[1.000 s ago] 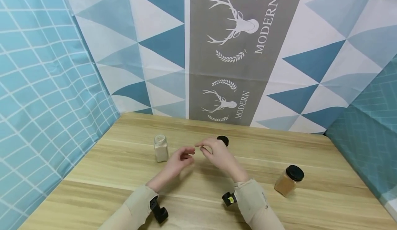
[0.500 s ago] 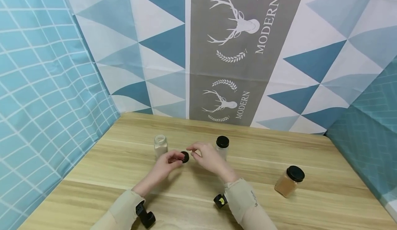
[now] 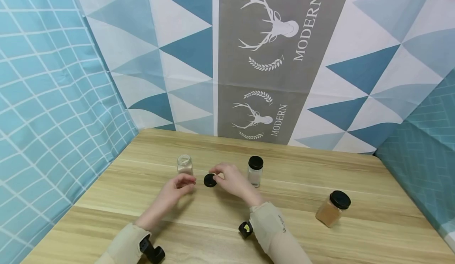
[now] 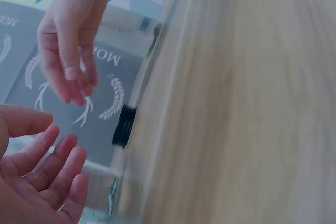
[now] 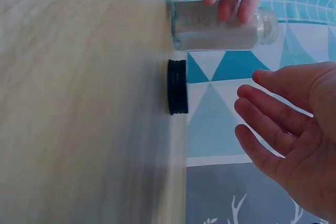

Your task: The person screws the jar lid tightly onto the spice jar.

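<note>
A black lid (image 3: 209, 180) lies flat on the wooden table. To its left stands an uncapped glass jar (image 3: 184, 163) with pale powder inside. My left hand (image 3: 174, 189) is at the near side of this jar, fingers loosely bent and holding nothing; it covers part of the jar. Just over the lid hovers my right hand (image 3: 231, 180), its fingers relaxed and spread. In the right wrist view a gap shows between the right fingers (image 5: 262, 108) and the lid (image 5: 177, 87), while the left fingers (image 5: 227, 3) overlap the jar (image 5: 197, 30).
Behind the right hand stands a black-capped jar (image 3: 255, 173) with whitish contents. Farther right is another capped jar (image 3: 328, 212) holding orange-brown powder. A patterned cloth (image 3: 192, 78) hangs behind the wooden table (image 3: 277, 232), with a blue grid cloth (image 3: 53, 98) on the left.
My left hand has moved left, first to the lid, then away toward the open jar. My right hand has shifted left over the lid, uncovering the capped jar behind it.
</note>
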Demonstrator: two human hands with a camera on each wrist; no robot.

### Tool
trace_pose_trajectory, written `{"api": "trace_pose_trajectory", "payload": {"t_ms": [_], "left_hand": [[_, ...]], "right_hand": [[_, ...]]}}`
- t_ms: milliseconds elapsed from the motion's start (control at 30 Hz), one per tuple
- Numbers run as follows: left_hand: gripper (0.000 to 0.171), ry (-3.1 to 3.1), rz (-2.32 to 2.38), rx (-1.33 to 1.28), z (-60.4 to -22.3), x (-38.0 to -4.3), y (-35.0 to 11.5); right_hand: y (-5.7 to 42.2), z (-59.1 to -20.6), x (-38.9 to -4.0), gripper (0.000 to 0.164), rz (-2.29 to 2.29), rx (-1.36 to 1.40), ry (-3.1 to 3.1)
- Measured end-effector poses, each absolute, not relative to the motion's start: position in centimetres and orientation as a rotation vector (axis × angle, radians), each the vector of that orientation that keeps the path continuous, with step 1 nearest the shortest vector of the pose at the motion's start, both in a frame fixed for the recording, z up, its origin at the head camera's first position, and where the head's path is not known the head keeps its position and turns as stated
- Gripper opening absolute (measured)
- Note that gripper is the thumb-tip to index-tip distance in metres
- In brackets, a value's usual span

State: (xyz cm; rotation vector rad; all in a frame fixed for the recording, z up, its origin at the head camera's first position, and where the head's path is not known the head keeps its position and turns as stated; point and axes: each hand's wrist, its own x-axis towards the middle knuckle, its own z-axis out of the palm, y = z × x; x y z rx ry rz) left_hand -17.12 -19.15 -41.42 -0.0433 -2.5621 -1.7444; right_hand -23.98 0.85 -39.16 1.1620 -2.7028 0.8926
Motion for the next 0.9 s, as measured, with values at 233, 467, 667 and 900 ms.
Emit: {"api": "trace_pose_trajectory", "payload": {"t_ms": [233,467,667,900], "left_hand": [[0.021,-2.595,-1.722,0.027,-41.2,-17.5,-21.2],[0.021,-2.577,-1.725,0.096,-40.9,-17.7,-22.9],[0.033,-2.563,-1.756,0.112,-41.1,-18.1,-24.3],[0.05,-2.529,-1.864,0.079,-42.0,-18.6,-25.0]], "right_hand": [[-0.2,-39.9,-24.8,0.021,0.827,1.161,-2.782],[-1.1,-40.5,-25.6,0.025,0.752,1.218,-2.826],[-1.5,-40.6,-25.9,0.029,0.672,1.273,-2.874],[-1.8,-40.4,-25.9,0.03,0.615,1.304,-2.919]]}}
